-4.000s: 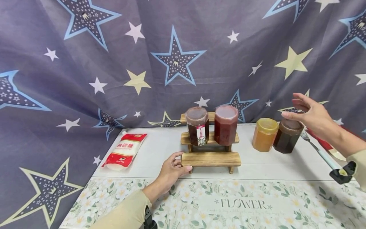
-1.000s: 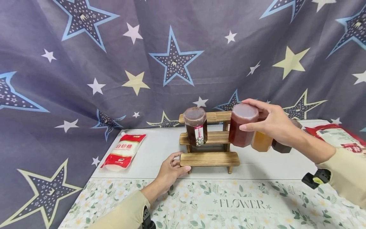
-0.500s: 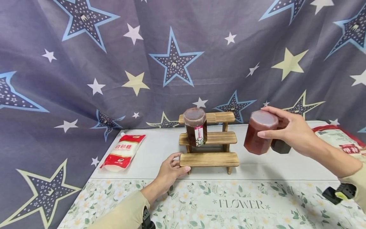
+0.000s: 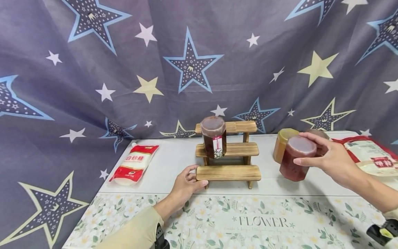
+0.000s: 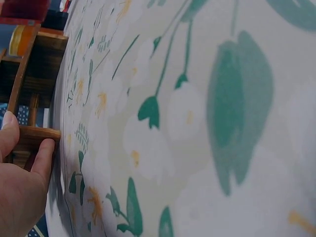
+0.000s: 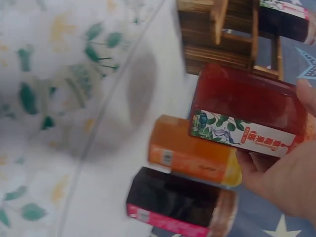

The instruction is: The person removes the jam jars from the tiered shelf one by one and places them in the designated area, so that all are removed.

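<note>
Right hand [image 4: 334, 159]: grasped the red jar [image 4: 296, 158] round its top, low at the table [image 4: 174, 162], right of the rack [image 4: 228, 155].
Left hand [image 4: 186, 186]: fingers curled on the rack's lowest step.
Near the red jar: orange jar [image 4: 282, 143] and dark jar [image 6: 180, 202], just behind.
On the rack: labelled jar [image 4: 214, 137], middle step.
Far left: sugar bag [image 4: 134, 164].

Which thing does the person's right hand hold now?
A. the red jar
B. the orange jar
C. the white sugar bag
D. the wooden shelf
A: the right hand grips the red jar by its top, just right of the wooden shelf, with the orange jar behind it.
</note>
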Demonstrator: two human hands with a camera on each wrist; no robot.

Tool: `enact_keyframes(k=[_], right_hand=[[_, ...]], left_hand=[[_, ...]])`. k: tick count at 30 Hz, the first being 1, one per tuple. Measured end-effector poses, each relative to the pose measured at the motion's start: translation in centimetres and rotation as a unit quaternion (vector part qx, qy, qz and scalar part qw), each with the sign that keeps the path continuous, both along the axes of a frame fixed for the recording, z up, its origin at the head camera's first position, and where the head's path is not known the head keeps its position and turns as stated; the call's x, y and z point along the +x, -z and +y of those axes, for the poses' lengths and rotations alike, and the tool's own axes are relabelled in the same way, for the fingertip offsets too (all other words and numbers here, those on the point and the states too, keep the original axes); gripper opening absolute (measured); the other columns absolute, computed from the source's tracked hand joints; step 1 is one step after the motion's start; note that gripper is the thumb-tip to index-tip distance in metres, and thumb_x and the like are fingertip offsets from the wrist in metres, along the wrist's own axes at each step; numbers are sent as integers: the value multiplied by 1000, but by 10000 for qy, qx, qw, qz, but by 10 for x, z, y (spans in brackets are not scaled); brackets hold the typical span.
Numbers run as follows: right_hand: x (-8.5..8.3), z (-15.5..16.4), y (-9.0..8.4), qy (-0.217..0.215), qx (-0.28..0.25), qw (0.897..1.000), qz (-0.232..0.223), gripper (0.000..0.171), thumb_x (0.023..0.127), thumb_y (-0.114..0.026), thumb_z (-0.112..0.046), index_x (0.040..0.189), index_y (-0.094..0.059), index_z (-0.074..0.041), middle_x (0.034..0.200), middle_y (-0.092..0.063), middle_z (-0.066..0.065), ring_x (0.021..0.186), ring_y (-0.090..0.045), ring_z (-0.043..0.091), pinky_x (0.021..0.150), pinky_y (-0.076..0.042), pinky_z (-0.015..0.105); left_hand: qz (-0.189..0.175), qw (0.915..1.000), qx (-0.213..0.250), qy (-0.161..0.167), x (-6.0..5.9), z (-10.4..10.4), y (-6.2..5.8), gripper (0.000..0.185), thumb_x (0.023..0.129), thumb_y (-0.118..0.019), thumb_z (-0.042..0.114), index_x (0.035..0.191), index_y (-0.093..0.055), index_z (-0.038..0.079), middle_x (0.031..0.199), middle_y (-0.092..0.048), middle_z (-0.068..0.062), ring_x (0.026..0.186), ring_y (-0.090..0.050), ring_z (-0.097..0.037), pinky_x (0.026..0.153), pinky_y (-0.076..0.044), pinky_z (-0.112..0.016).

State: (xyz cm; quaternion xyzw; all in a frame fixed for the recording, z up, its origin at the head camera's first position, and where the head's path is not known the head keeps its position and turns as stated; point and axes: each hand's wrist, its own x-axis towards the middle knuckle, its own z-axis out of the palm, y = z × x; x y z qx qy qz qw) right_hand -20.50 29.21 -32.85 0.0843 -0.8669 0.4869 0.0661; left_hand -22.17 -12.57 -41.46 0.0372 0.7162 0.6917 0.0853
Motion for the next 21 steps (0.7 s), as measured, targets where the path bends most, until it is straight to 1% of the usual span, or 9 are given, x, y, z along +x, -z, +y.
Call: enact_keyframes(k=[2,6,8,10,15,18,21], right_hand=[[0,5,5,65,155,9998,-43,80,80,-81,-24,147,-38,-10,112,-59,-8,93,-59,-7,69,-55,17],[1,12,13,214,370,9988,-244,85,79,-81,-29,149,-35,-10,121,-56,10,92,-55,-12,69,-55,16],[0,14,17,279,441,9982,-282,86,79,-81,-31,149,-35,-9,124,-54,15,91,-54,-13,69,-54,15],[-1,14,21,323,432,9982,-261,86,78,-81,-32,148,-35,-9,122,-54,11,91,-54,-12,69,-54,15],[-4,13,30,413,316,9986,-67,84,77,-82,-31,145,-40,-8,112,-56,-5,89,-56,-9,67,-54,15],[-5,11,33,422,243,9988,-59,83,77,-83,-31,144,-41,-8,110,-56,-9,89,-57,-9,68,-54,15],[-5,11,35,435,194,9988,-127,83,77,-82,-31,144,-40,-7,109,-57,-9,89,-57,-8,68,-54,15]], left_hand=[[3,10000,13,15,-1,0,0,68,82,-74,0,141,-40,3,109,-63,-17,91,-65,-18,83,-58,-31],[11,10000,9,26,-1,1,0,68,82,-74,0,141,-40,3,110,-63,-18,92,-65,-19,83,-58,-32],[14,10000,6,26,-1,0,0,67,83,-74,0,141,-40,3,110,-63,-18,92,-65,-19,84,-58,-33],[17,10000,-17,18,-1,0,0,67,83,-74,0,141,-40,3,110,-63,-17,92,-65,-19,84,-58,-33],[5,10000,-45,-12,-1,0,1,67,83,-74,1,140,-41,4,109,-63,-17,91,-65,-18,83,-58,-32],[1,10000,-52,-23,0,0,1,67,83,-74,1,140,-41,4,109,-63,-17,91,-65,-18,83,-58,-32],[-1,10000,-60,-24,0,0,0,67,82,-74,1,140,-41,3,109,-63,-17,91,-65,-18,83,-58,-32]])
